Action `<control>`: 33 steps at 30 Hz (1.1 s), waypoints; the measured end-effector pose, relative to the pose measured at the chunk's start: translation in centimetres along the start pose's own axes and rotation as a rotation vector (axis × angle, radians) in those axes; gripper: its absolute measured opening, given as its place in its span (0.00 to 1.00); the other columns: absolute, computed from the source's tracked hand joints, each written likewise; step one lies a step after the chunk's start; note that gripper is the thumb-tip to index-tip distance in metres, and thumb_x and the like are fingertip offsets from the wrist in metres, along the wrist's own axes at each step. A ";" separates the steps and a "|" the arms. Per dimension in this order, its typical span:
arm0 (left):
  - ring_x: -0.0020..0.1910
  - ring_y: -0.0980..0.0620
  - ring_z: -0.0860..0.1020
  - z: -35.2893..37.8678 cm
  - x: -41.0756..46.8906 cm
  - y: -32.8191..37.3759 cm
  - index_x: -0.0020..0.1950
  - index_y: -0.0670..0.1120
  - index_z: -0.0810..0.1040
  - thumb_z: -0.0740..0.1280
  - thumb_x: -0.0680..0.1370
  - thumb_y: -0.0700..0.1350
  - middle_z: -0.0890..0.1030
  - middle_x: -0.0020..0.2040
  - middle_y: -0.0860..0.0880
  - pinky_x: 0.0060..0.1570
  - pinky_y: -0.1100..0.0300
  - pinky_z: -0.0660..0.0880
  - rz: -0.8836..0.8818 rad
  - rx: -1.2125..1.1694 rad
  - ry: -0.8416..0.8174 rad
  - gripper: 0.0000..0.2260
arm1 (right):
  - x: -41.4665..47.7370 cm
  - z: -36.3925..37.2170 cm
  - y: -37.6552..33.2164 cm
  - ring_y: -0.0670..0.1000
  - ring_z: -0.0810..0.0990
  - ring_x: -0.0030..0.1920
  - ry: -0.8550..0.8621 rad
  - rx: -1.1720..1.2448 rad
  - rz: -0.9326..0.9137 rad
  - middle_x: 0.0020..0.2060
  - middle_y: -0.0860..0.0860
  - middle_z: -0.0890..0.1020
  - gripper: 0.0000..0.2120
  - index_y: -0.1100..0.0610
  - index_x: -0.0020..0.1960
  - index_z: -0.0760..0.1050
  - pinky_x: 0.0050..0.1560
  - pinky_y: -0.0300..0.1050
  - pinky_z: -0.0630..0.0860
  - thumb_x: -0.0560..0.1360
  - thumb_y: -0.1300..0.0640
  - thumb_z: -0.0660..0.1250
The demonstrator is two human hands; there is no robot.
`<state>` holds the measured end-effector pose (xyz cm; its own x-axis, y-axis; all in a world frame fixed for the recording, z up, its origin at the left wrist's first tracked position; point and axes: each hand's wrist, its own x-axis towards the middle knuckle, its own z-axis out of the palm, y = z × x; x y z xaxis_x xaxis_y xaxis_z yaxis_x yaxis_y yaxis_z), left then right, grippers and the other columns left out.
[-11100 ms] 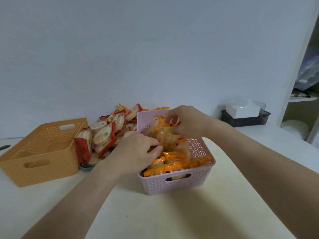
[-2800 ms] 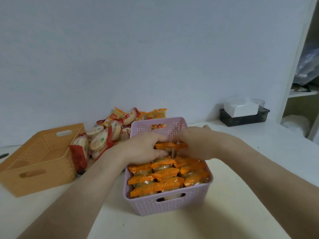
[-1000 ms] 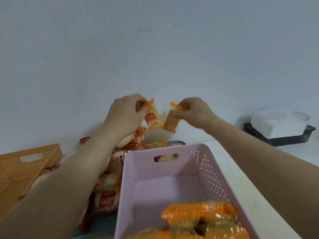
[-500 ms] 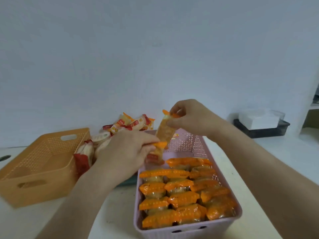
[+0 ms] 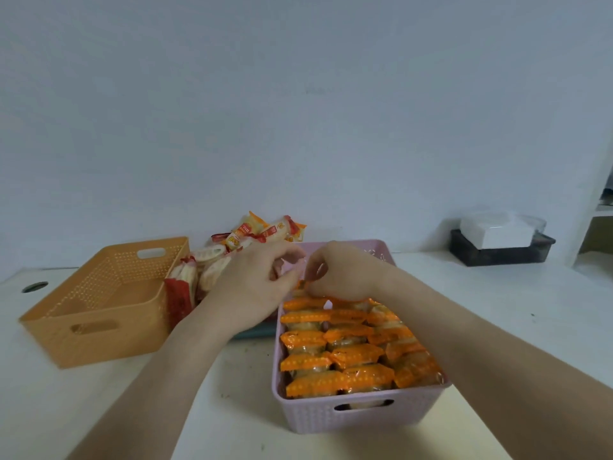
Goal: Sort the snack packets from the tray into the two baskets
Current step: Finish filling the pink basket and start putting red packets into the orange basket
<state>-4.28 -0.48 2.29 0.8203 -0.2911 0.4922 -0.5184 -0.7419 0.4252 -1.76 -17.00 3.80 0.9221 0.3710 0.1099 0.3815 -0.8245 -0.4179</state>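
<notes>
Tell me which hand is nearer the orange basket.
Left. The left hand is right of the orange basket, at the rim of the pink basket; the right hand is farther right.

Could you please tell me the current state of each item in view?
pink basket, nearly full.
orange packets, packed in rows inside the pink basket.
orange basket, no packets visible inside.
red packets, piled on the tray.
tray, mostly hidden; only an edge shows.
left hand, fingers curled at the pink basket's far end; grip unclear.
right hand, pinching an orange packet there.
</notes>
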 end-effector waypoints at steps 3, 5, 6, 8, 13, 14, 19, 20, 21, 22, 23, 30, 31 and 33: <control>0.51 0.53 0.76 0.9 0.1 -0.4 0.58 0.57 0.79 0.64 0.79 0.50 0.81 0.49 0.51 0.45 0.59 0.73 0.023 0.069 -0.172 0.10 | 0.1 -0.1 0.7 0.52 0.80 0.50 -0.085 0.000 -0.006 0.48 0.53 0.84 0.11 0.57 0.51 0.82 0.55 0.49 0.77 0.74 0.53 0.66; 0.53 0.61 0.77 0.4 -0.1 -0.8 0.60 0.56 0.79 0.63 0.80 0.49 0.82 0.52 0.57 0.48 0.68 0.73 -0.035 -0.055 -0.092 0.10 | 0.1 -0.7 0.7 0.50 0.79 0.54 -0.117 0.047 -0.007 0.54 0.50 0.82 0.14 0.54 0.56 0.80 0.58 0.48 0.75 0.76 0.48 0.66; 0.53 0.65 0.77 0.2 0.0 -1.1 0.60 0.56 0.79 0.63 0.80 0.48 0.81 0.52 0.61 0.50 0.69 0.72 -0.074 -0.128 -0.012 0.10 | -0.3 -1.2 0.9 0.49 0.78 0.56 -0.096 0.088 -0.003 0.56 0.48 0.81 0.15 0.53 0.58 0.79 0.59 0.46 0.74 0.76 0.47 0.66; 0.51 0.67 0.77 -1.4 -0.1 -2.4 0.56 0.57 0.80 0.63 0.80 0.44 0.81 0.48 0.64 0.50 0.69 0.72 -0.161 -0.144 0.170 0.11 | 0.0 -1.9 0.3 0.49 0.77 0.57 -0.008 0.177 -0.024 0.57 0.48 0.80 0.14 0.53 0.59 0.79 0.56 0.42 0.72 0.77 0.48 0.66; 0.56 0.53 0.77 -3.4 0.5 -7.0 0.58 0.54 0.80 0.65 0.76 0.41 0.80 0.54 0.56 0.53 0.60 0.72 -0.318 0.161 0.085 0.14 | 2.5 -3.1 -2.6 0.52 0.80 0.43 0.107 0.355 -0.037 0.52 0.51 0.81 0.09 0.53 0.55 0.79 0.42 0.44 0.78 0.77 0.55 0.65; 0.58 0.50 0.76 -3.5 0.7 -8.0 0.61 0.53 0.79 0.66 0.75 0.42 0.79 0.58 0.54 0.55 0.57 0.73 -0.313 0.243 0.031 0.16 | 3.4 -2.9 -3.4 0.49 0.79 0.41 0.096 0.338 -0.049 0.52 0.50 0.81 0.09 0.54 0.56 0.79 0.40 0.41 0.77 0.77 0.57 0.65; 0.68 0.41 0.67 -3.4 1.1 -12.3 0.72 0.48 0.64 0.62 0.76 0.58 0.70 0.69 0.44 0.60 0.48 0.71 -0.480 0.627 -0.216 0.27 | 7.6 -0.2 -8.0 0.54 0.77 0.54 -0.098 0.016 -0.047 0.61 0.54 0.76 0.19 0.59 0.66 0.72 0.52 0.44 0.75 0.77 0.57 0.62; 0.65 0.40 0.70 -3.1 0.9 -12.8 0.71 0.48 0.64 0.63 0.75 0.59 0.71 0.67 0.43 0.56 0.48 0.73 -0.497 0.644 -0.263 0.28 | 8.2 0.5 -8.7 0.54 0.77 0.50 -0.166 -0.063 -0.034 0.59 0.55 0.77 0.19 0.60 0.67 0.70 0.50 0.44 0.75 0.77 0.56 0.62; 0.62 0.40 0.71 -3.0 0.8 -13.2 0.70 0.48 0.64 0.64 0.75 0.57 0.72 0.65 0.43 0.53 0.49 0.73 -0.496 0.648 -0.281 0.27 | 9.0 1.3 -9.4 0.53 0.77 0.46 -0.235 -0.124 -0.019 0.56 0.55 0.77 0.19 0.61 0.66 0.70 0.44 0.44 0.75 0.77 0.56 0.61; 0.61 0.40 0.72 -2.8 0.5 -13.6 0.70 0.48 0.64 0.65 0.74 0.54 0.73 0.65 0.44 0.53 0.50 0.74 -0.471 0.657 -0.267 0.26 | 9.8 2.2 -10.1 0.52 0.76 0.43 -0.291 -0.172 0.004 0.54 0.55 0.76 0.17 0.61 0.64 0.70 0.37 0.42 0.73 0.78 0.55 0.59; 0.61 0.41 0.72 -2.7 0.2 -13.6 0.70 0.49 0.65 0.65 0.74 0.51 0.74 0.64 0.45 0.54 0.50 0.73 -0.434 0.685 -0.232 0.25 | 10.5 3.1 -10.5 0.53 0.77 0.46 -0.320 -0.208 0.021 0.56 0.56 0.75 0.15 0.60 0.63 0.69 0.35 0.41 0.71 0.79 0.55 0.58; 0.61 0.45 0.74 -1.7 -0.8 -12.9 0.71 0.51 0.65 0.69 0.73 0.42 0.73 0.65 0.48 0.47 0.53 0.75 -0.228 0.693 -0.121 0.27 | 15.6 8.5 -8.7 0.65 0.75 0.61 -0.164 0.034 0.379 0.70 0.63 0.66 0.46 0.59 0.78 0.37 0.47 0.54 0.77 0.74 0.46 0.63; 0.61 0.45 0.74 -1.6 -0.7 -13.0 0.72 0.51 0.63 0.70 0.73 0.42 0.72 0.66 0.48 0.48 0.53 0.76 -0.222 0.650 -0.103 0.30 | 15.9 8.4 -8.7 0.65 0.76 0.59 -0.146 0.057 0.387 0.71 0.62 0.65 0.43 0.59 0.78 0.42 0.43 0.55 0.78 0.74 0.47 0.64; 0.62 0.45 0.75 -1.5 -0.3 -12.8 0.75 0.49 0.61 0.69 0.74 0.41 0.72 0.69 0.47 0.53 0.54 0.76 -0.280 0.497 -0.054 0.31 | 15.0 7.5 -9.2 0.61 0.77 0.59 -0.142 0.078 0.350 0.68 0.59 0.70 0.35 0.61 0.75 0.56 0.49 0.53 0.79 0.74 0.52 0.68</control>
<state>1.70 10.01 -2.16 0.9279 -0.0635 0.3673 -0.1146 -0.9863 0.1190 8.09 -0.68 2.56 0.9756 0.1329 -0.1749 0.0343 -0.8786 -0.4763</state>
